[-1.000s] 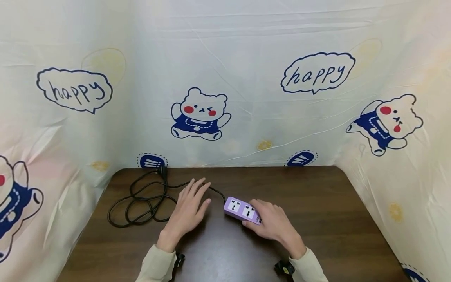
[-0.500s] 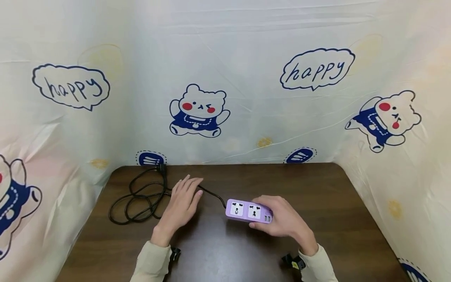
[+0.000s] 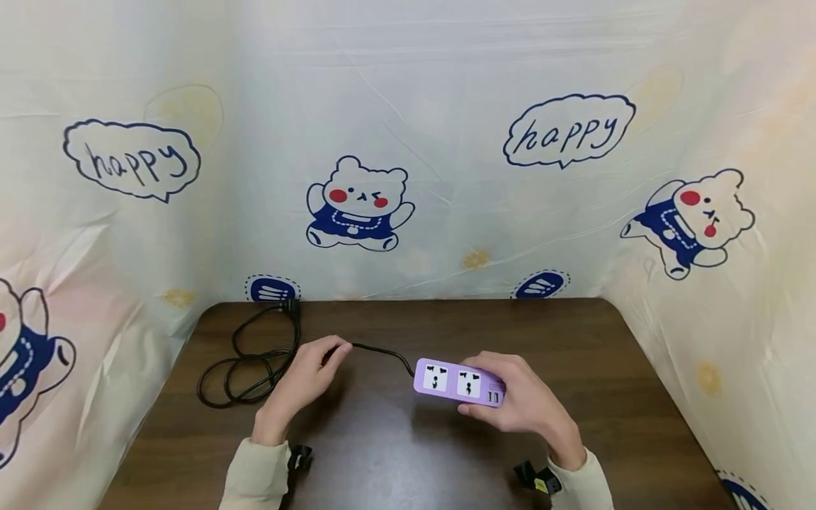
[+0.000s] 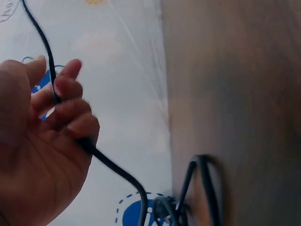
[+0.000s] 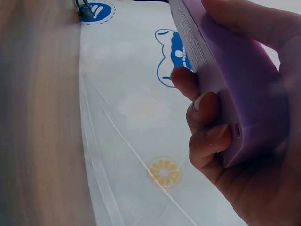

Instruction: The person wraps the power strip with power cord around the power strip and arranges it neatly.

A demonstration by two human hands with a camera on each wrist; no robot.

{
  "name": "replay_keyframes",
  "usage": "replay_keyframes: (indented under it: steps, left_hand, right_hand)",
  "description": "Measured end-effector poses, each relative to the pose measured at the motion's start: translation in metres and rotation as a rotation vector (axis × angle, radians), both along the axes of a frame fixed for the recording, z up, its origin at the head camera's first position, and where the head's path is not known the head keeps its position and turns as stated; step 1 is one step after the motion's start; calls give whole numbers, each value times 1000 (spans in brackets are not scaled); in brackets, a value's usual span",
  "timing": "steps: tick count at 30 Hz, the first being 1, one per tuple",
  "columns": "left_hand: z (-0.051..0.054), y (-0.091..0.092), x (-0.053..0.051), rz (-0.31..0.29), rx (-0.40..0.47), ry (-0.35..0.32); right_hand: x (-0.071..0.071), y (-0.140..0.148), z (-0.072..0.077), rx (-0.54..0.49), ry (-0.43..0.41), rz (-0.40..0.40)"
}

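A purple power strip [image 3: 451, 381] with two white socket panels and USB ports is held by my right hand [image 3: 525, 397] at its right end, raised over the table. In the right wrist view, fingers curl round the underside of the power strip [image 5: 235, 80]. My left hand [image 3: 302, 379] has its fingers curled round the black power cord [image 3: 381, 350], left of the strip. The cord [image 4: 117, 170] passes through the curled fingers of the left hand [image 4: 51, 127] in the left wrist view. The rest of the cord lies in loose loops at the table's left.
The cord's plug [image 3: 291, 306] lies at the back left edge of the brown wooden table [image 3: 542, 326]. A printed white curtain [image 3: 446, 142] hangs behind the table and along both sides.
The right hand has lifted the power strip and moved it rightward, turning it more level. My left hand has drawn back to the left, its straight fingers now curled round the cord.
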State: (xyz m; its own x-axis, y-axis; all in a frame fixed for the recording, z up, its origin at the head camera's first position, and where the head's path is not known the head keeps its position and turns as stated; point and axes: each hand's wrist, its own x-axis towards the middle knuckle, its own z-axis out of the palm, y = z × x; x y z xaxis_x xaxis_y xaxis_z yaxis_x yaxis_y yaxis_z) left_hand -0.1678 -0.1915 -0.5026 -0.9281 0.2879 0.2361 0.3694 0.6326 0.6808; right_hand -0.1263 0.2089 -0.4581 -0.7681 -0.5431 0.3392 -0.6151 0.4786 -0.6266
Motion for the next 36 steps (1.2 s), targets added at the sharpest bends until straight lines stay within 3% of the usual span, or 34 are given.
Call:
replay_keyframes:
  steps: [6, 14, 19, 27, 32, 36]
  left_hand:
    - [-1, -6, 7, -12, 49, -66]
    - [-6, -2, 4, 70, -18, -3]
    - [-5, 4, 3, 89, -90, 40]
    - [7, 14, -5, 64, -161, 75]
    - [16, 23, -12, 35, -186, 150]
    - [19, 30, -12, 26, -203, 182]
  right_hand:
    - [8, 7, -7, -32, -19, 1]
    - [14, -1, -12, -49, -12, 97]
    - [18, -9, -13, -86, 19, 154]
    - [19, -22, -9, -96, 41, 209]
    - [18, -31, -7, -71, -14, 241]
    - [19, -36, -10, -68, -44, 272]
